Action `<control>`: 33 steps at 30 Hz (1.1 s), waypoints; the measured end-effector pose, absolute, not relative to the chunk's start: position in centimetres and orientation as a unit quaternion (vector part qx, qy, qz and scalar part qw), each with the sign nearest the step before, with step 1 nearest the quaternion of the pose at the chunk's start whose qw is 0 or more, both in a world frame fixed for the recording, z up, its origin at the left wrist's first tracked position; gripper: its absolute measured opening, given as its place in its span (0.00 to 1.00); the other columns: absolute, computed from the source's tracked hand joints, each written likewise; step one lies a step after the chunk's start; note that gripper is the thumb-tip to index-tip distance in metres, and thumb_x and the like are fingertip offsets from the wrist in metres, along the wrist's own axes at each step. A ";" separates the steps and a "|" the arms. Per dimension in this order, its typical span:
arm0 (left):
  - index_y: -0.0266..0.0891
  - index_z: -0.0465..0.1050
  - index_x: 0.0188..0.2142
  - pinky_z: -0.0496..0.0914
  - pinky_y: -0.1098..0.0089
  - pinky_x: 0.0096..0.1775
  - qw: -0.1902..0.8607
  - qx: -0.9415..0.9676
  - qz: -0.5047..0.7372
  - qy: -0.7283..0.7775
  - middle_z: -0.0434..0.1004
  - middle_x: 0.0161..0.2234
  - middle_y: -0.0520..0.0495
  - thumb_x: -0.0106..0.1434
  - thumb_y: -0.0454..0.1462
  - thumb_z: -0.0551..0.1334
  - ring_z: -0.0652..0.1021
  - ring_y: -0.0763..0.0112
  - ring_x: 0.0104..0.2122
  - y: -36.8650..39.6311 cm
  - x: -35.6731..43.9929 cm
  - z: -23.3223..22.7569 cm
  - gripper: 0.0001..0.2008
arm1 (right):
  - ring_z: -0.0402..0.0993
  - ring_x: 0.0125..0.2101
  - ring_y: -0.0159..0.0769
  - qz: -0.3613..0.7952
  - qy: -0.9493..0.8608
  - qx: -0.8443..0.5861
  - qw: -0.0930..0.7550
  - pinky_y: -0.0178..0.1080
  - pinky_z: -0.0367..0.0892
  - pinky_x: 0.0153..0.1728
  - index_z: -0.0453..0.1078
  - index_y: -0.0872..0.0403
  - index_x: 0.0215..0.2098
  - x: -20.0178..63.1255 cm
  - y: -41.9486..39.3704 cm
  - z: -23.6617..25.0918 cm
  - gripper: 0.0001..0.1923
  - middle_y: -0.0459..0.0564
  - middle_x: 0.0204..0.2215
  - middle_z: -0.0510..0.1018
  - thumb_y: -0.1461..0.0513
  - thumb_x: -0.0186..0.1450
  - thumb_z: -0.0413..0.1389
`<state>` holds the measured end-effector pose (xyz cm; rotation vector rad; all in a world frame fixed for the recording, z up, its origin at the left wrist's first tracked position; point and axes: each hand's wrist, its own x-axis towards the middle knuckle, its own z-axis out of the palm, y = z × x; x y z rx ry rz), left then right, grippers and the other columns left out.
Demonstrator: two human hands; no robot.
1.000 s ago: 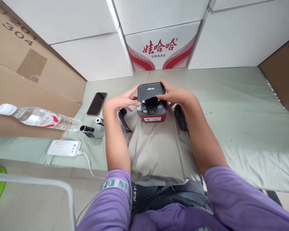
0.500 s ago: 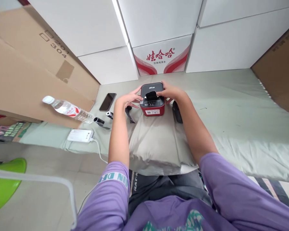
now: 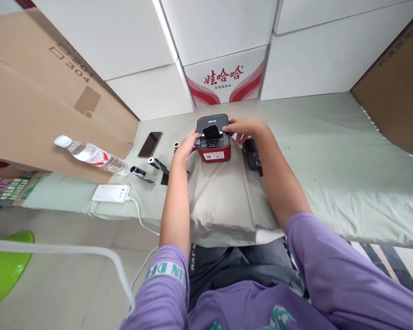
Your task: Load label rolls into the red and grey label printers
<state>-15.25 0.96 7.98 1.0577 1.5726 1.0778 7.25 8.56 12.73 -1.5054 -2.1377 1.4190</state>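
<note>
A small red and dark grey printer point(image 3: 213, 151) stands at the far end of a grey pillow point(image 3: 227, 201). A black flap sticks up from its top. My left hand point(image 3: 186, 145) grips the printer's left side. My right hand point(image 3: 245, 128) rests on its top right edge, fingertips by the flap. A black object point(image 3: 252, 155) lies just right of the printer, under my right wrist.
On the green sheet point(image 3: 330, 165) to the left lie a phone point(image 3: 150, 144), small black rolls point(image 3: 137, 172), a white power strip point(image 3: 111, 193) and a water bottle point(image 3: 89, 155). Cardboard point(image 3: 37, 114) leans at left, white cartons point(image 3: 223, 78) stand behind. A green stool point(image 3: 3, 270) is on the floor.
My left hand has moved from the printer's top edge down onto its left side. My right hand stays on top. The camera has shifted a little.
</note>
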 end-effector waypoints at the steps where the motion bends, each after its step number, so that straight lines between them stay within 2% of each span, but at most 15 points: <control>1: 0.46 0.76 0.56 0.68 0.74 0.36 0.473 0.422 0.450 0.629 0.82 0.38 0.52 0.65 0.39 0.59 0.77 0.71 0.34 0.9 -15.2 7.6 0.20 | 0.84 0.32 0.44 0.479 -0.715 -0.503 0.079 0.48 0.83 0.35 0.75 0.53 0.58 7.3 8.7 12.6 0.26 0.61 0.46 0.84 0.47 0.68 0.65; 4: 0.47 0.74 0.60 0.68 0.74 0.34 0.497 0.389 0.476 0.612 0.84 0.39 0.52 0.66 0.42 0.60 0.79 0.71 0.35 0.4 -15.1 6.8 0.23 | 0.83 0.31 0.43 0.486 -0.708 -0.508 0.070 0.50 0.83 0.37 0.76 0.54 0.54 7.6 8.8 12.5 0.24 0.61 0.46 0.84 0.46 0.69 0.63; 8: 0.47 0.72 0.64 0.71 0.70 0.34 0.473 0.371 0.508 0.617 0.85 0.38 0.51 0.67 0.48 0.60 0.81 0.66 0.36 -0.1 -14.3 6.0 0.27 | 0.84 0.35 0.46 0.494 -0.700 -0.512 0.058 0.51 0.83 0.42 0.77 0.53 0.52 7.8 8.9 12.8 0.25 0.60 0.45 0.84 0.46 0.66 0.67; 11: 0.47 0.74 0.62 0.73 0.69 0.36 0.445 0.385 0.514 0.624 0.85 0.39 0.50 0.67 0.50 0.60 0.82 0.64 0.38 0.0 -13.9 5.7 0.26 | 0.84 0.38 0.49 0.496 -0.692 -0.521 0.061 0.52 0.83 0.44 0.77 0.53 0.53 7.4 9.0 12.7 0.26 0.60 0.42 0.84 0.46 0.65 0.69; 14: 0.45 0.77 0.58 0.75 0.70 0.40 0.418 0.398 0.522 0.627 0.86 0.43 0.49 0.67 0.47 0.60 0.83 0.62 0.44 0.5 -13.7 5.5 0.23 | 0.84 0.38 0.51 0.478 -0.703 -0.522 0.070 0.53 0.83 0.43 0.77 0.53 0.54 6.9 8.7 13.0 0.27 0.60 0.42 0.84 0.47 0.64 0.69; 17: 0.44 0.80 0.54 0.75 0.69 0.49 0.351 0.417 0.557 0.626 0.85 0.49 0.47 0.67 0.43 0.59 0.81 0.61 0.53 0.6 -13.5 5.5 0.20 | 0.84 0.40 0.53 0.438 -0.724 -0.525 0.094 0.54 0.83 0.42 0.77 0.52 0.55 7.4 7.6 14.6 0.27 0.60 0.43 0.83 0.47 0.64 0.69; 19: 0.45 0.79 0.56 0.74 0.68 0.52 0.276 0.443 0.547 0.654 0.85 0.51 0.46 0.68 0.44 0.58 0.80 0.61 0.56 -0.2 -13.2 5.9 0.20 | 0.84 0.41 0.54 0.416 -0.725 -0.534 0.129 0.56 0.82 0.43 0.76 0.53 0.55 8.9 6.6 16.4 0.25 0.62 0.46 0.83 0.47 0.66 0.67; 23: 0.45 0.73 0.63 0.76 0.61 0.51 0.118 0.514 0.443 0.725 0.81 0.53 0.40 0.73 0.44 0.55 0.79 0.58 0.57 -4.5 -11.2 7.0 0.22 | 0.84 0.41 0.52 0.408 -0.710 -0.529 0.223 0.56 0.80 0.45 0.76 0.55 0.51 13.6 5.2 17.9 0.18 0.62 0.50 0.82 0.50 0.72 0.60; 26: 0.44 0.74 0.60 0.76 0.60 0.53 0.103 0.593 0.423 0.677 0.80 0.55 0.38 0.75 0.40 0.53 0.79 0.57 0.58 -7.7 -8.1 6.7 0.19 | 0.82 0.48 0.47 0.446 -0.692 -0.473 0.312 0.49 0.77 0.53 0.76 0.54 0.49 16.2 5.6 14.3 0.18 0.58 0.47 0.84 0.49 0.72 0.60; 28: 0.42 0.73 0.61 0.76 0.60 0.57 0.171 0.651 0.428 0.603 0.80 0.57 0.38 0.74 0.38 0.53 0.80 0.58 0.58 -8.5 -5.6 5.4 0.20 | 0.82 0.50 0.45 0.467 -0.654 -0.463 0.373 0.48 0.75 0.56 0.75 0.54 0.47 16.8 6.1 10.1 0.20 0.57 0.46 0.85 0.46 0.70 0.61; 30: 0.41 0.68 0.67 0.73 0.58 0.63 0.251 0.687 0.408 0.546 0.75 0.65 0.38 0.72 0.35 0.55 0.77 0.56 0.64 -8.3 -3.5 3.5 0.25 | 0.82 0.49 0.44 0.489 -0.612 -0.458 0.420 0.48 0.75 0.57 0.75 0.53 0.45 16.8 6.3 5.8 0.24 0.56 0.45 0.85 0.42 0.67 0.62; 33: 0.40 0.58 0.75 0.66 0.53 0.71 0.298 0.715 0.365 0.516 0.65 0.73 0.38 0.68 0.33 0.57 0.69 0.53 0.71 -7.4 -1.9 0.8 0.35 | 0.82 0.47 0.43 0.505 -0.546 -0.434 0.508 0.47 0.75 0.56 0.74 0.51 0.41 16.4 6.0 1.5 0.27 0.53 0.42 0.85 0.37 0.63 0.62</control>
